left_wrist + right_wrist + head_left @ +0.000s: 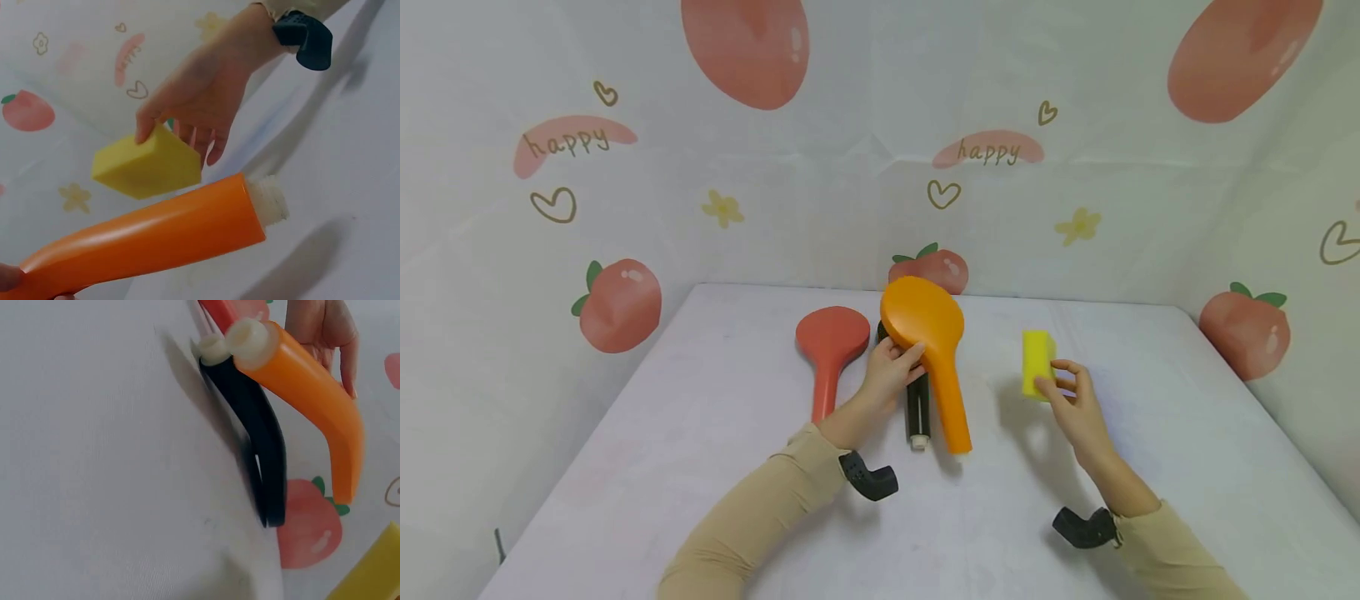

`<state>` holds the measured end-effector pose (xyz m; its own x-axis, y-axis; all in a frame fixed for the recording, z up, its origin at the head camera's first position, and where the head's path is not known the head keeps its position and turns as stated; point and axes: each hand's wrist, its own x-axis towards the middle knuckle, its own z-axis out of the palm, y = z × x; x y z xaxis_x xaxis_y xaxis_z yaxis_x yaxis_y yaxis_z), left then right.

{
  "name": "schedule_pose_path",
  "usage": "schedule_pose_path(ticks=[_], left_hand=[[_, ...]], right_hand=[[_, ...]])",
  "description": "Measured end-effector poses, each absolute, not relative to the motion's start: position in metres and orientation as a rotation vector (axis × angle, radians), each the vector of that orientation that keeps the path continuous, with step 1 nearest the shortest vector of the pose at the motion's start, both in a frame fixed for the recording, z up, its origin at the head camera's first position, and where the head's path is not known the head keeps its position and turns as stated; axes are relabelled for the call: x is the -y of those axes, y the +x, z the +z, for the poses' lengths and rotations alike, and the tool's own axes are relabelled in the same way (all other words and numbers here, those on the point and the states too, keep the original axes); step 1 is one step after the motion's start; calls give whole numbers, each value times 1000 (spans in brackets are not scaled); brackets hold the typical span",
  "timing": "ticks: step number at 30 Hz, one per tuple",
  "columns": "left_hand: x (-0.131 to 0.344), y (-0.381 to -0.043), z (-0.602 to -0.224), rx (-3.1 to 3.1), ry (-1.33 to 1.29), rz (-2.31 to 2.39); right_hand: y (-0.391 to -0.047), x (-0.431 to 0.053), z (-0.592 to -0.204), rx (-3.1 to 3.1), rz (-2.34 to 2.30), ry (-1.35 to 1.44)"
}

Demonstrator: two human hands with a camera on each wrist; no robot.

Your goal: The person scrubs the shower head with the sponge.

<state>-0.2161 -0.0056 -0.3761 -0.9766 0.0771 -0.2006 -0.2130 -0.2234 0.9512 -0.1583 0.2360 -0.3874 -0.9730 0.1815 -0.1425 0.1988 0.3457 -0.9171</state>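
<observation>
My left hand (883, 377) grips an orange shower head (949, 400) at its neck, raised over the table with the handle pointing towards me. A pale threaded connector shows at the handle's end in the left wrist view. Between thumb and fingers, my right hand (1081, 417) holds a yellow sponge (1037, 358) to the right, apart from the shower head. Partly hidden by the orange one, a black shower head (917, 408) lies on the table. Left of it lies a red shower head (832, 333), its lower handle covered by my left arm.
The table (962, 533) has a white cover, and its far edge meets a white curtain (820, 208) printed with fruit, hearts and flowers. A black wrist device (868, 477) sits on the left wrist, another black device (1084, 528) on the right.
</observation>
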Motion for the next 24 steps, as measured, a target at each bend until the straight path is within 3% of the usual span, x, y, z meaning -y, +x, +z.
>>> schedule_pose_path(ticks=[24], left_hand=[[-81, -248, -406, -1823, -296, 2133]], right_hand=[[-166, -255, -401, -2672, -1614, 395]])
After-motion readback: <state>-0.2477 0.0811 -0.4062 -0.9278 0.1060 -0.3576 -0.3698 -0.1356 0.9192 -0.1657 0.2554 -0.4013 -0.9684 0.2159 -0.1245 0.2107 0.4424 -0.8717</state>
